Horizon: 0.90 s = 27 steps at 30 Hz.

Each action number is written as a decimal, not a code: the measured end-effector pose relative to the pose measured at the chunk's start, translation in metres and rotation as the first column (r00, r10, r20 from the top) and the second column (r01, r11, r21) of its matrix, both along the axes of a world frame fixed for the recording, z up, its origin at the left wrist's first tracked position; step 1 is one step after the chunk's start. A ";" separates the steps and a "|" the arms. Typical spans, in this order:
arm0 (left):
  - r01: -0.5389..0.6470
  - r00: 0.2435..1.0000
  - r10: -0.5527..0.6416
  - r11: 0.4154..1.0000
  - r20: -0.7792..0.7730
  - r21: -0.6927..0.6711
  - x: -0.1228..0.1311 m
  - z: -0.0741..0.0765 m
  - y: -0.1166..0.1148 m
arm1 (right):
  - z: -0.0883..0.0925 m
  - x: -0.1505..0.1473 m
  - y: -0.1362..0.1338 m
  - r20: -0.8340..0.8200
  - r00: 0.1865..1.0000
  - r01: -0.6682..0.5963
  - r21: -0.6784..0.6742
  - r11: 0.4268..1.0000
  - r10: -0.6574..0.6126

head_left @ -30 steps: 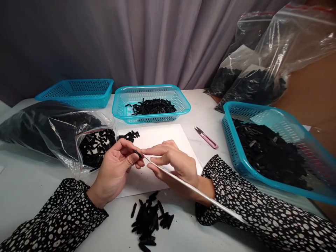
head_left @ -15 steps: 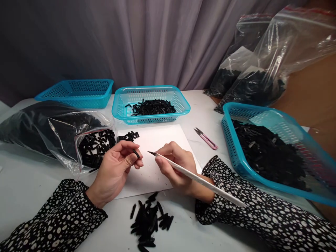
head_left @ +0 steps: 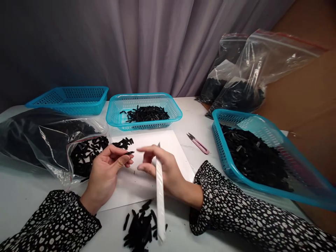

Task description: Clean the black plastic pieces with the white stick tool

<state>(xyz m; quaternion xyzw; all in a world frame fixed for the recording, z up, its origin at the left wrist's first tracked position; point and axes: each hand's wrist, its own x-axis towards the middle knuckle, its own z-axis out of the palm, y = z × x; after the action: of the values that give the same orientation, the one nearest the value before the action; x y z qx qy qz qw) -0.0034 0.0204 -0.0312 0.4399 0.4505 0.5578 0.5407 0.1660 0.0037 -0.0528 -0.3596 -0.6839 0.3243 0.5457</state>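
My left hand (head_left: 106, 175) pinches a small black strip (head_left: 129, 153) between thumb and fingertips, above a white sheet (head_left: 168, 140). My right hand (head_left: 165, 168) holds a long white-handled knife (head_left: 160, 199), its pointed tip up and its handle slanting down toward me. The thumb and index finger of that hand are spread apart, pointing at the strip without touching it; the knife rests against the other fingers. Below the hands lies a pile of black strips (head_left: 138, 229), partly behind the knife handle. More loose black strips (head_left: 123, 143) lie at the sheet's upper left.
An open plastic bag (head_left: 52, 140) spills black strips on the left. Blue baskets stand at the back left (head_left: 101, 105), back middle (head_left: 177, 112) and right (head_left: 223, 154). Pink thread snips (head_left: 198, 144) lie right of the sheet. Zip bags (head_left: 246, 84) lean at the back right.
The knife has swung from slanting toward the left hand to nearly upright, and my right thumb and index finger have opened. The strip has turned more level. The whole view has shifted slightly.
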 end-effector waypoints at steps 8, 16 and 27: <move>0.232 0.844 -0.024 0.916 -0.536 0.326 -0.005 0.001 0.021 | -0.005 -0.002 0.022 -0.408 0.913 -0.190 -0.458 0.868 -0.016; 0.518 0.333 0.165 0.790 -0.928 0.326 -0.018 -0.018 0.058 | -0.003 0.008 0.031 -0.452 0.891 -0.177 -0.409 0.895 -0.031; 0.464 0.362 0.262 0.781 -0.894 0.417 -0.014 -0.007 0.053 | -0.006 0.006 0.023 -0.439 0.897 -0.239 -0.377 0.895 0.055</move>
<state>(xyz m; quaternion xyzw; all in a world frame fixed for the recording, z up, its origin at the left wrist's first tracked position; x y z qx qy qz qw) -0.0170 0.0731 -0.0379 0.8517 0.4353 0.2868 0.0525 0.1718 0.0268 -0.0589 -0.3369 -0.4906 0.5747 0.5617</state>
